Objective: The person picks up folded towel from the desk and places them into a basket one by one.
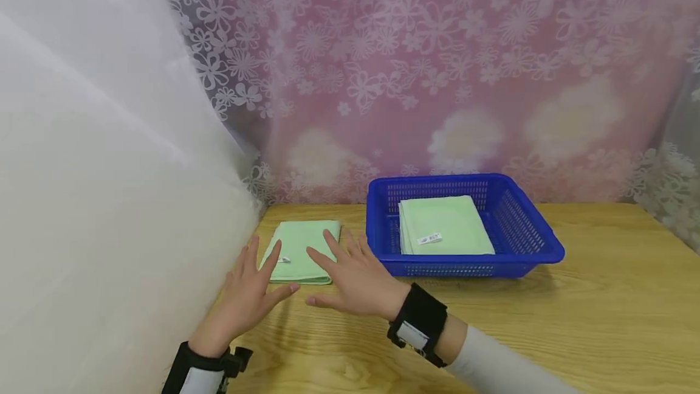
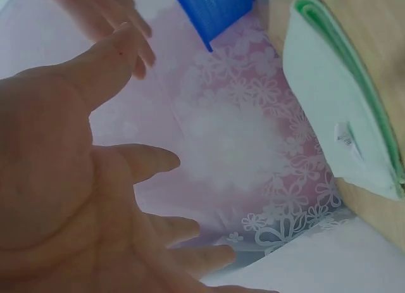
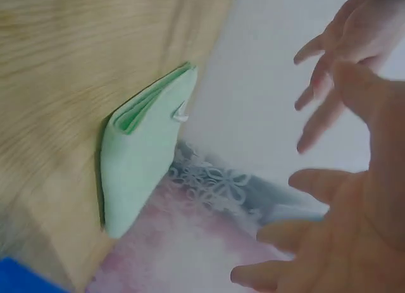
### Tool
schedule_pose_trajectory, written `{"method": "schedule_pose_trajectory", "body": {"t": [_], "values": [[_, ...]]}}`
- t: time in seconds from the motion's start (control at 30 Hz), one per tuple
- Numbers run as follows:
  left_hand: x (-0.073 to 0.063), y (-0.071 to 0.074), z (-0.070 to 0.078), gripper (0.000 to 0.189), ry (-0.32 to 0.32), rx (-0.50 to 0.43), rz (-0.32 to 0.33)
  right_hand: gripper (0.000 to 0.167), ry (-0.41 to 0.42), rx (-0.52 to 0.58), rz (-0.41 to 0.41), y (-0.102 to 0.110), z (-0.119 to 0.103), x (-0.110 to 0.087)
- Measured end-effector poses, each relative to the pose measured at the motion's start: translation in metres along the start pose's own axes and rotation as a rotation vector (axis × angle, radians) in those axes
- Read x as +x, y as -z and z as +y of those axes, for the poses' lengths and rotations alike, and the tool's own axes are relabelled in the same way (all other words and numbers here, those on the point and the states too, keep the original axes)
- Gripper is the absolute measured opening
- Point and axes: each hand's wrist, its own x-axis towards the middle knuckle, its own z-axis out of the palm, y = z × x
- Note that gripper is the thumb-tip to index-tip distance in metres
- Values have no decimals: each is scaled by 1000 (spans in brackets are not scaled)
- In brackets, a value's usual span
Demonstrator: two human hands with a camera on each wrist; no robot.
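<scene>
A folded light green towel [image 1: 307, 242] with a small white tag lies flat on the left part of the table. My left hand [image 1: 243, 297] hovers at its near left side, fingers spread and holding nothing. Over its near right side hangs my right hand [image 1: 358, 278], fingers also spread, with nothing in them. In the left wrist view the towel [image 2: 342, 109] is apart from the left hand [image 2: 95, 192]. The right wrist view likewise has a gap between the towel [image 3: 145, 154] and the right hand [image 3: 329, 211].
A blue plastic basket [image 1: 459, 265] stands on the wooden table [image 1: 601, 321] to the right, with folded light green cloth [image 1: 448, 224] inside, tagged in white. A white sheet [image 1: 109, 199] borders the left side. Behind the table hangs a pink flowered curtain [image 1: 415, 78].
</scene>
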Motion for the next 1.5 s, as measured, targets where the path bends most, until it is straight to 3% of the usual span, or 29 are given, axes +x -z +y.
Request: {"method": "schedule_pose_trajectory", "body": {"t": [0.17, 0.3, 0.43, 0.57, 0.67, 0.77, 0.9, 0.97, 1.07, 1.2, 1.33, 1.5], "values": [[43, 15, -6, 90, 19, -49, -18, 78, -102, 173, -60, 8, 15, 53], [77, 17, -21, 82, 63, -68, -52, 75, -146, 233, -85, 9, 25, 83], [104, 4, -47, 66, 112, -61, -99, 72, -181, 223, -132, -4, 25, 100], [120, -21, -77, 57, 111, 12, -135, 66, -259, 270, -155, -30, 28, 111], [123, -39, -95, 56, 101, 26, -149, 63, -316, 296, -154, -55, 34, 115], [122, -52, -104, 55, 86, -9, -126, 59, -353, 238, -122, -77, 41, 117], [126, -56, -106, 55, 75, -82, -54, 54, -388, 137, -46, -87, 45, 121], [128, -55, -108, 56, 83, -147, -48, 53, -398, 107, -22, -88, 43, 123], [126, -52, -110, 58, 89, -225, -85, 52, -410, 158, -16, -89, 41, 124], [120, -49, -111, 59, 71, -268, -118, 52, -407, 304, -10, -94, 41, 125], [117, -47, -113, 58, 54, -289, -107, 52, -386, 361, -1, -96, 43, 124], [114, -48, -113, 56, 81, -320, -87, 52, -342, 381, 28, -96, 47, 120]]}}
